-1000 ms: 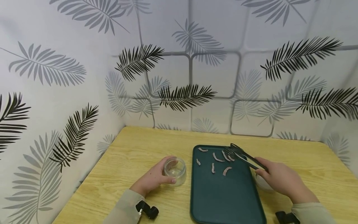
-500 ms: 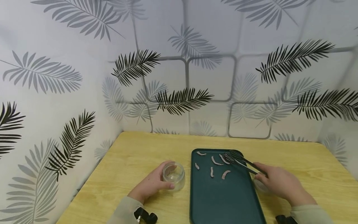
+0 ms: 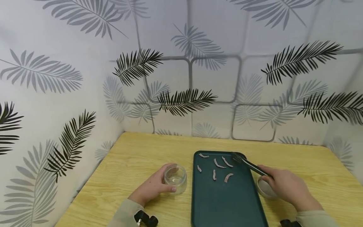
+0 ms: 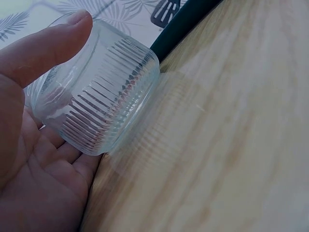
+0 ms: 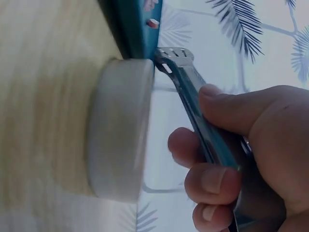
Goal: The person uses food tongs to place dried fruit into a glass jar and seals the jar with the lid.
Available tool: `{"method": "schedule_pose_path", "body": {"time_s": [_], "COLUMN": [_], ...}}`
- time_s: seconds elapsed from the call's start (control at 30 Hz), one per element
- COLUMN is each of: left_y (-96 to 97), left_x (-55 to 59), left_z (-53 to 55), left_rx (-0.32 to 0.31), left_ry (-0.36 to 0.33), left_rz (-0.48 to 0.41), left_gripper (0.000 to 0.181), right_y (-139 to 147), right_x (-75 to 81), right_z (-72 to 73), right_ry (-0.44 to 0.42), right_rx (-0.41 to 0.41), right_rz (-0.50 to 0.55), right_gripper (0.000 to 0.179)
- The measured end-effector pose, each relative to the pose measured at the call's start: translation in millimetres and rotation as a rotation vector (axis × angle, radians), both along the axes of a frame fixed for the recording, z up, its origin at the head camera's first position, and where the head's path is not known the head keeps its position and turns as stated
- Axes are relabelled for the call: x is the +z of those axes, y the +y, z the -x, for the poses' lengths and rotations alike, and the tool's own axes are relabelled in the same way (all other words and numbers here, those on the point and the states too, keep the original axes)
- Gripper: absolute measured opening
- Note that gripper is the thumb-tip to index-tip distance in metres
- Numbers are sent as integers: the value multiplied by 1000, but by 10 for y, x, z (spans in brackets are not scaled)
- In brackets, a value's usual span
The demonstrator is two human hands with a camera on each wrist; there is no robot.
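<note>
1. A person's right grip (image 3: 289, 189) grasps dark tongs (image 3: 255, 168) beside a white bowl (image 5: 118, 130); reaching low could knock it.
2. The left grip (image 3: 153, 186) clasps a glass jar (image 3: 176, 180) on the worktop (image 3: 141, 151).
3. Six pale strips (image 3: 228, 177) lie on a green tray's (image 3: 227, 201) far half; loosely squeezed tongs could drop one, though whether they hold any is unclear.

Remotely, I list: left sleeve (image 3: 122, 214), pale grey-green; right sleeve (image 3: 316, 218), matching; left wrist mount (image 3: 152, 221), black, knobbed; right wrist mount (image 3: 290, 223), black.
</note>
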State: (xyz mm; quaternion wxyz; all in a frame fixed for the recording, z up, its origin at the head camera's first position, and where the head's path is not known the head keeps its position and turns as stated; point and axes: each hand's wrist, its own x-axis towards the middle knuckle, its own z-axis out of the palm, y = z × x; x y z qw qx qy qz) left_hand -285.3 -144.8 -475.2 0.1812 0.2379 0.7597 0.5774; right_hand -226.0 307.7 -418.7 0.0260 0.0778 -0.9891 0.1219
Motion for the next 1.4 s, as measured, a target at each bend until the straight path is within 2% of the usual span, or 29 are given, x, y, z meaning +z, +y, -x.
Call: {"method": "schedule_pose_path", "body": {"time_s": [0.17, 0.33, 0.47, 0.6, 0.87, 1.17, 1.4], "left_y": [-4, -22, -26, -3, 2, 3, -7], "left_x": [47, 73, 29, 5, -8, 12, 33], "left_z": [39, 76, 83, 78, 37, 10, -29], "left_rx": [8, 18, 24, 17, 33, 17, 38], "left_ry": [28, 40, 28, 10, 5, 11, 3], "left_rz": [13, 34, 39, 27, 39, 16, 34], "left_gripper": [83, 84, 85, 84, 85, 85, 82], "right_y": [4, -138, -352, -578, -864, -1086, -1262], "right_x": [137, 206, 220, 250, 286, 333, 387], "right_z": [-1, -19, -75, -143, -229, -239, -249], "right_ry": [23, 36, 73, 68, 66, 59, 73], "right_rx": [5, 46, 129, 210, 235, 358, 399], "right_rz": [58, 75, 111, 151, 87, 139, 127], "right_gripper": [53, 54, 50, 51, 50, 49, 49]}}
